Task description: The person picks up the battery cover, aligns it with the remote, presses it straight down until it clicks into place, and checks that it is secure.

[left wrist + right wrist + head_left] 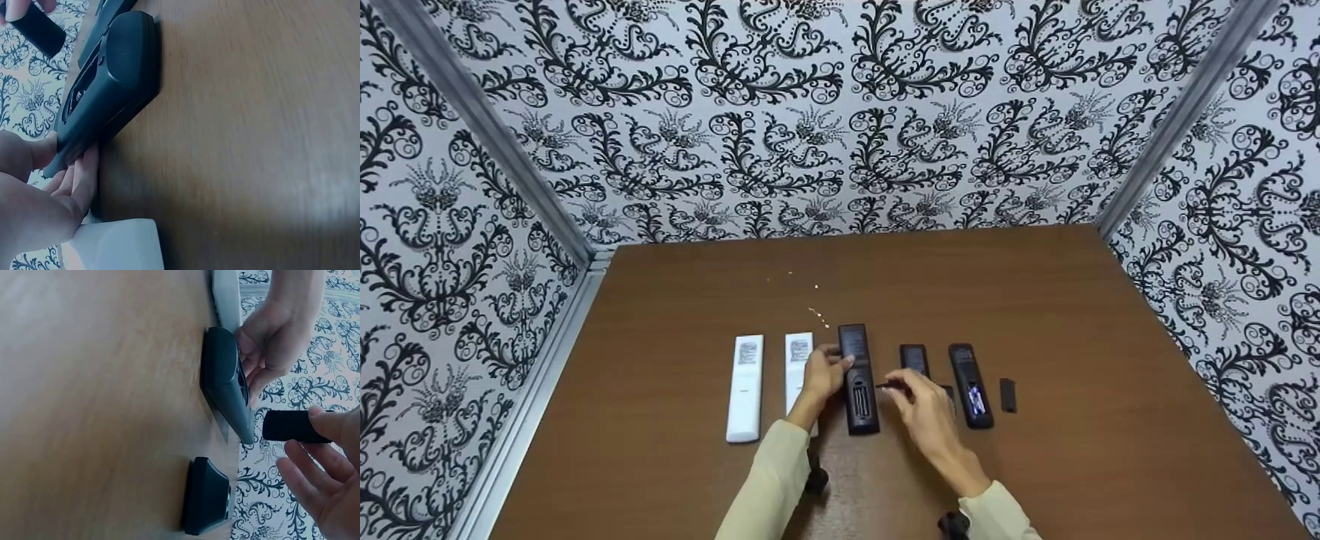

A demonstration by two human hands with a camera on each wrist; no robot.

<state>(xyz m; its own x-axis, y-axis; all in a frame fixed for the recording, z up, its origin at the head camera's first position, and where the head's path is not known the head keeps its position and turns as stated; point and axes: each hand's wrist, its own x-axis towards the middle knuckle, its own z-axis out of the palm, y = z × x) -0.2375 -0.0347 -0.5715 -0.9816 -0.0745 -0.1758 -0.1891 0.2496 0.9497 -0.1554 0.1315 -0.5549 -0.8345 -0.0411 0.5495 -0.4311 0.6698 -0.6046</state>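
A black remote control [853,345] lies face down on the table, its battery compartment [861,401] uncovered. My left hand [825,373] grips its left side, thumb on top and fingers along the edge. In the left wrist view a metal spring shows inside the compartment of this remote [121,62]. Just to the right, my right hand [924,411] pinches a small black battery cover [289,426] between thumb and fingers, held above the table and apart from the remote. A second black remote [914,358] is partly hidden behind my right hand.
Further right lies another black remote [962,360] with batteries showing in its uncovered compartment, then a loose black cover [1008,395]. Two white remotes lie left: one outermost [745,397], one [798,349] partly under my left arm. Small pale flecks [817,312] dot the brown table [675,300].
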